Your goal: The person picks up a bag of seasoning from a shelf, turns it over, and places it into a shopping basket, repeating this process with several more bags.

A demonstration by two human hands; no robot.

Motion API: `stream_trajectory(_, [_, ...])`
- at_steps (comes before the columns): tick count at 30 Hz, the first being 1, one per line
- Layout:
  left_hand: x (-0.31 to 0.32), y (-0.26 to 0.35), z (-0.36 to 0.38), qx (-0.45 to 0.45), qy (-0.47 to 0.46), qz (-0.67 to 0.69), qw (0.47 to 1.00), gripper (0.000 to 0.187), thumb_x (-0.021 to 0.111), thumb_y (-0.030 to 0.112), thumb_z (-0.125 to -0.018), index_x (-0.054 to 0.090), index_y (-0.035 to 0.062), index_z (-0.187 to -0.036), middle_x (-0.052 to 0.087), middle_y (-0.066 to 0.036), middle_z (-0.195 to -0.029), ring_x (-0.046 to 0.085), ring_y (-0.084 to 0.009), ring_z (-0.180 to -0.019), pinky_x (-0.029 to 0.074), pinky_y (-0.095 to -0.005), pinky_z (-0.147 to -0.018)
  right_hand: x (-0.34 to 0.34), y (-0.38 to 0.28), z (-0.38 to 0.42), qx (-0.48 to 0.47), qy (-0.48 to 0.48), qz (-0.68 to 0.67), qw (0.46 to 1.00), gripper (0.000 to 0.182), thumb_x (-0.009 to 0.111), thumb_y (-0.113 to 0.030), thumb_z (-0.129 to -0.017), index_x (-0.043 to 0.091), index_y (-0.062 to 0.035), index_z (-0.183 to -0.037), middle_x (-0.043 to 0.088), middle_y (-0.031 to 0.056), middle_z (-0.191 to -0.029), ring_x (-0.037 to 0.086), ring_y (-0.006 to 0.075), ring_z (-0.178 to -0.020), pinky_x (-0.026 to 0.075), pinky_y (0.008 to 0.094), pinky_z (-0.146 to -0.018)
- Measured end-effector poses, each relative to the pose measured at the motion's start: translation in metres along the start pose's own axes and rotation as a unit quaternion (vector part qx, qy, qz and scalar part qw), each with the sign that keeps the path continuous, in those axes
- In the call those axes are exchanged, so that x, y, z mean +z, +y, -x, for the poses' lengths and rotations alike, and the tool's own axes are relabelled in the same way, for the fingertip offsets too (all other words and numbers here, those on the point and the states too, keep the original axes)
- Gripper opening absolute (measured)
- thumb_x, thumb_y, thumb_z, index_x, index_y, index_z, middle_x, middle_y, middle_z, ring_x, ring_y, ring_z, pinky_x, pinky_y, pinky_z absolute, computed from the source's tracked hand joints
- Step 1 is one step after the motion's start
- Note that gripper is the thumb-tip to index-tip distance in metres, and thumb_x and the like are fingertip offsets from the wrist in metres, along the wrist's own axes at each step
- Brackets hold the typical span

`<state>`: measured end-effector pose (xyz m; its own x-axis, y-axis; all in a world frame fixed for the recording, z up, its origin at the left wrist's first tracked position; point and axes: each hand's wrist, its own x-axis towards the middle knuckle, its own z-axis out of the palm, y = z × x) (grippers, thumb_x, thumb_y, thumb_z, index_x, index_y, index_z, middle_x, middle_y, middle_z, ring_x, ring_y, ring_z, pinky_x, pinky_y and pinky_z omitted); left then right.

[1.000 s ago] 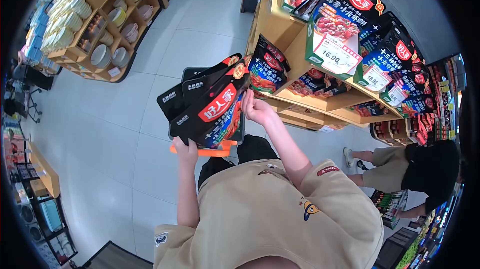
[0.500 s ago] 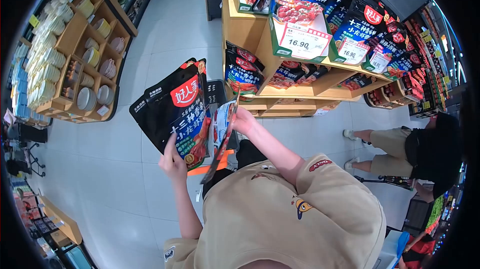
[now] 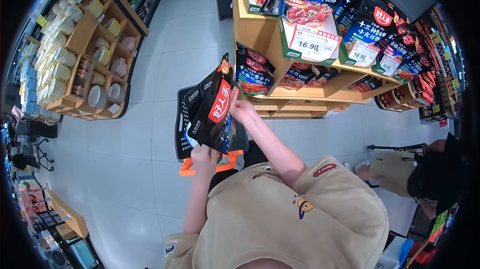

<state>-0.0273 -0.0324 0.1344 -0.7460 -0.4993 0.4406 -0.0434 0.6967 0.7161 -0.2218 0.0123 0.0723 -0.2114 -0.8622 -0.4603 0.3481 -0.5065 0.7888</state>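
Observation:
Black crayfish seasoning pouches (image 3: pixel 220 106) with red logo patches are bunched upright between my hands, some tilted and seen nearly edge-on. My left hand (image 3: pixel 204 157) is closed round their lower edge. On the other side, my right hand (image 3: pixel 242 111) grips the pouches along their right edge, fingers pointing up against them. Behind and below the bunch is a dark shopping basket cart (image 3: pixel 183 136) with perforated walls and an orange handle (image 3: pixel 187 167); the pouches cover much of it.
A wooden shelf unit (image 3: pixel 260 24) ahead right bears more pouches in green-edged boxes with price cards (image 3: pixel 312 44). To the left stands a rack of bowls and cups (image 3: pixel 97 51). Another person (image 3: pixel 400 171) is at the right beside a cart. Tiled floor (image 3: pixel 150 134) lies between.
The pouches fanned out in my left hand have swung right and turned edge-on, meeting those at my right hand. More of the basket cart shows. The person at right has shifted.

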Motion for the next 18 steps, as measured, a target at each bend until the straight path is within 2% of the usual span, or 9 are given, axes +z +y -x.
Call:
stream_trajectory(5, [0.002,-0.007,-0.002,0.013,0.018,-0.038,0.999,0.009,0.057,-0.001,-0.067,0.054,-0.0025,-0.075,0.046,-0.015,-0.056,0.046,-0.0316,-0.05,0.036,-0.0383,-0.046,-0.005,-0.018,-0.04,-0.013,-0.019,-0.012,1.0,0.027,0.023,-0.001,-0.084,0.042,0.0148,-0.095,0.057,0.0206,-0.083,0.061,0.0264,-0.07,0.057,0.0281,-0.059])
stream_trajectory(8, [-0.002,0.003,-0.005,0.005,-0.024,-0.031,0.999,0.014,0.062,0.005,-0.068,0.055,-0.0029,-0.078,0.048,-0.013,-0.055,0.048,-0.0292,-0.049,0.037,-0.0357,-0.045,-0.008,-0.02,-0.045,0.013,-0.019,-0.033,0.999,0.027,0.023,-0.001,-0.084,0.042,0.0153,-0.096,0.057,0.0213,-0.082,0.061,0.0271,-0.069,0.057,0.0283,-0.059])
stream_trajectory(10, [0.0,0.007,-0.011,0.057,0.031,-0.023,0.998,0.016,0.065,0.009,-0.07,0.057,-0.003,-0.078,0.052,-0.013,-0.056,0.052,-0.0283,-0.05,0.039,-0.0325,-0.045,-0.01,-0.021,-0.051,0.024,-0.004,-0.062,0.998,0.027,0.024,-0.001,-0.084,0.042,0.0152,-0.095,0.057,0.0216,-0.082,0.061,0.0276,-0.069,0.057,0.0287,-0.059])
stream_trajectory(11, [0.002,0.005,-0.01,0.057,0.028,-0.023,0.998,0.016,0.065,0.009,-0.07,0.057,-0.003,-0.078,0.052,-0.013,-0.056,0.052,-0.0283,-0.05,0.039,-0.0325,-0.045,-0.011,-0.022,-0.053,0.027,0.004,-0.058,0.998,0.027,0.024,-0.001,-0.085,0.042,0.0153,-0.094,0.057,0.0215,-0.081,0.061,0.0278,-0.069,0.057,0.0288,-0.059])
stream_trajectory(13, [0.006,-0.005,-0.008,-0.039,0.044,-0.051,0.997,0.012,0.063,0.004,-0.07,0.062,-0.0014,-0.082,0.06,-0.012,-0.062,0.057,-0.0211,-0.053,0.043,-0.0295,-0.05,-0.012,-0.016,-0.044,0.001,-0.002,-0.04,0.999,0.026,0.025,-0.001,-0.085,0.043,0.0158,-0.093,0.056,0.021,-0.081,0.061,0.0283,-0.069,0.057,0.0288,-0.059])
stream_trajectory(14, [0.008,-0.008,-0.007,-0.04,0.042,-0.049,0.997,0.012,0.063,0.004,-0.07,0.062,-0.0014,-0.082,0.06,-0.012,-0.062,0.057,-0.0211,-0.053,0.043,-0.0295,-0.05,-0.008,-0.008,-0.034,-0.002,-0.003,-0.041,0.999,0.026,0.025,-0.001,-0.085,0.043,0.0158,-0.093,0.056,0.021,-0.081,0.061,0.0283,-0.069,0.057,0.0288,-0.059])
stream_trajectory(16, [0.01,-0.018,-0.007,-0.141,0.089,0.045,0.985,0.016,0.061,0.005,-0.075,0.061,-0.0028,-0.088,0.063,-0.011,-0.072,0.057,-0.0125,-0.061,0.044,-0.0273,-0.056,-0.005,-0.004,-0.024,-0.025,0.054,-0.004,0.998,0.023,0.028,0.003,-0.084,0.046,0.0147,-0.092,0.057,0.0202,-0.082,0.061,0.0264,-0.068,0.057,0.0276,-0.059])
stream_trajectory(17, [0.014,-0.028,-0.006,-0.212,0.108,0.114,0.965,0.018,0.059,0.006,-0.077,0.059,-0.0051,-0.091,0.063,-0.008,-0.079,0.055,-0.0081,-0.07,0.044,-0.0254,-0.063,-0.005,-0.006,-0.023,-0.01,0.061,0.004,0.998,0.019,0.034,0.003,-0.083,0.046,0.0135,-0.094,0.056,0.019,-0.085,0.06,0.0255,-0.073,0.056,0.0278,-0.063])
stream_trajectory(18, [0.014,-0.033,-0.01,-0.218,0.13,0.132,0.958,0.018,0.058,0.006,-0.078,0.059,-0.0065,-0.09,0.062,-0.007,-0.081,0.053,-0.0085,-0.071,0.043,-0.025,-0.066,-0.007,-0.011,-0.023,-0.013,0.064,0.002,0.998,0.019,0.034,0.003,-0.083,0.046,0.0135,-0.094,0.056,0.019,-0.085,0.06,0.0255,-0.073,0.056,0.0278,-0.063])
